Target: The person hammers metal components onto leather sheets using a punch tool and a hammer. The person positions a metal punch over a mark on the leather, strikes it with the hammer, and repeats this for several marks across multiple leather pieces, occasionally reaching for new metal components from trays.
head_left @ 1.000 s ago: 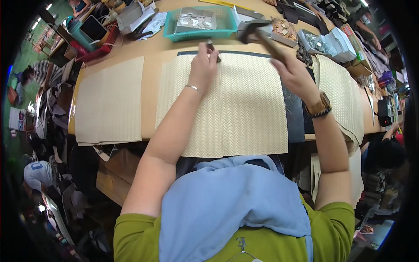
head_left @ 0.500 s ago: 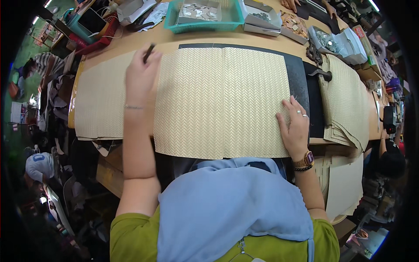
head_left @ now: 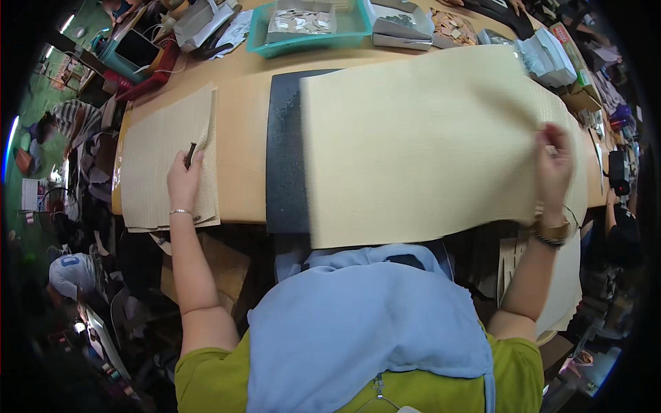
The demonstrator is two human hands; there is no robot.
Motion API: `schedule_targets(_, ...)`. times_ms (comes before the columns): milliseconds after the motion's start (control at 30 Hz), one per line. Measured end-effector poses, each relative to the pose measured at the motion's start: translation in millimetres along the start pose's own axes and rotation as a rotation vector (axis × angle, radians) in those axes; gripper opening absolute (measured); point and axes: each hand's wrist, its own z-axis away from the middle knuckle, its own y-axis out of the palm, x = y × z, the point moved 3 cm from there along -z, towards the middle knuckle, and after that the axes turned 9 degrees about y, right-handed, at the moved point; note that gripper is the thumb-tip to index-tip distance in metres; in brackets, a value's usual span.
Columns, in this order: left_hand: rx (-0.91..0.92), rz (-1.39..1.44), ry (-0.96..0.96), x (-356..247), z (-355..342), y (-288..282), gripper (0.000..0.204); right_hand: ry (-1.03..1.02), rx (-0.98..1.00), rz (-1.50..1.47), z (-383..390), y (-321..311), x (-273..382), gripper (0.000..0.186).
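Observation:
My left hand (head_left: 184, 177) rests at the right part of the left stack of cream sheets (head_left: 155, 165), its fingers closed round a short dark rod-like tool (head_left: 191, 155). My right hand (head_left: 553, 165), blurred, grips the right part of a large cream sheet (head_left: 413, 151), which is smeared by motion and spreads over the black mat (head_left: 286, 151) and the right-hand stack of woven sheets (head_left: 573, 186). The hammer seen earlier is hidden.
A teal tray of small pieces (head_left: 261, 43), open boxes (head_left: 399, 38) and a red basket (head_left: 160, 81) line the back of the wooden table (head_left: 241, 151). A person in white (head_left: 72, 272) is at lower left; a co-worker's arm (head_left: 610, 213) shows at right.
My left hand moved out left and down with the tool. My right hand let go of the hammer, then took the sheet and carried it rightward, uncovering the mat's left part.

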Motion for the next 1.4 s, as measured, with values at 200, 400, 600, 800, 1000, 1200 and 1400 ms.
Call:
schedule_targets(200, 0.21, 1.003, -0.103, -56, 2, 15, 0.028, -0.109, -0.384, 0.496, -108, -219, -113, 0.029)
schedule_targets(400, 0.384, 1.329, -0.167, -272, 72, 21, 0.038, -0.019, -0.076, 0.407, -62, -78, -115, 0.035)
schedule_targets(600, 0.881, 1.304, 0.108, -380, 102, 133, 0.033, 0.008, 0.132, 0.403, 10, 33, -69, 0.039)
schedule_targets(800, 0.884, 1.515, -0.003, -378, 91, 143, 0.023, -0.064, 0.068, 0.815, 9, 36, -75, 0.051)
schedule_targets(1000, 0.172, 1.446, 0.304, -307, -15, 120, 0.025, 0.116, 0.181, 1.17, -14, 36, -91, 0.049)
schedule_targets(1200, -0.029, 1.307, 0.327, -275, -47, 129, 0.025, 0.107, 0.031, 1.116, -9, 37, -67, 0.05)
schedule_targets(1400, 0.011, 1.202, 0.345, -277, -44, 136, 0.024, 0.332, 0.226, 0.393, -23, 26, -52, 0.052)
